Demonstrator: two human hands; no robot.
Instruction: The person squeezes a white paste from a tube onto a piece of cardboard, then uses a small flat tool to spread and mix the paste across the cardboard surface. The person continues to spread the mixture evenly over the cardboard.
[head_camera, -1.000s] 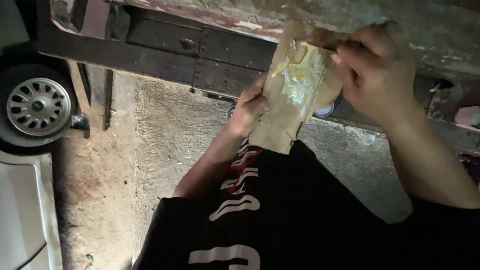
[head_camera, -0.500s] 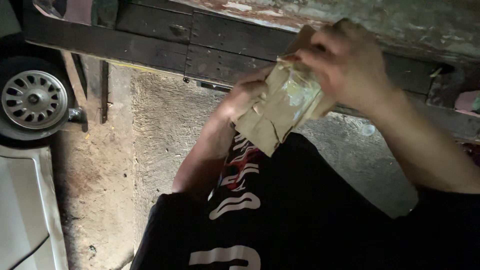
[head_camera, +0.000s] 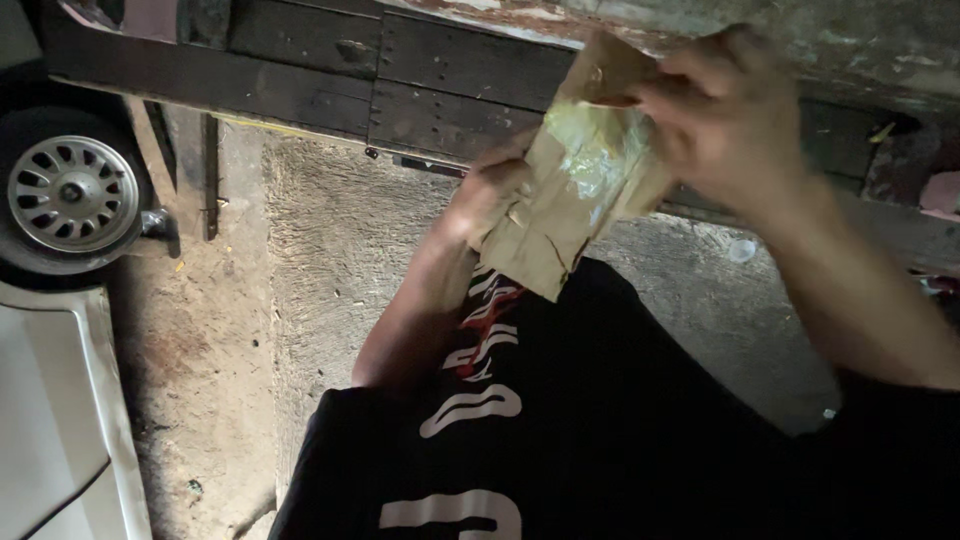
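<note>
A tan paper packet (head_camera: 572, 185) with a shiny yellowish plastic window is held up in front of my chest. My left hand (head_camera: 490, 195) grips its lower left side from behind. My right hand (head_camera: 725, 120) closes over its upper right corner, fingers curled around the top edge. The packet is tilted, its lower corner pointing down toward my black shirt (head_camera: 600, 430), which has white and red lettering.
A dark wooden beam structure (head_camera: 400, 75) runs across the top. A car wheel (head_camera: 70, 195) and a white car body panel (head_camera: 50, 420) are at the left. Rough concrete floor (head_camera: 330, 260) lies below.
The packet has been turned and shifted slightly between my hands; my right hand has moved over its top corner. The view has drifted a little.
</note>
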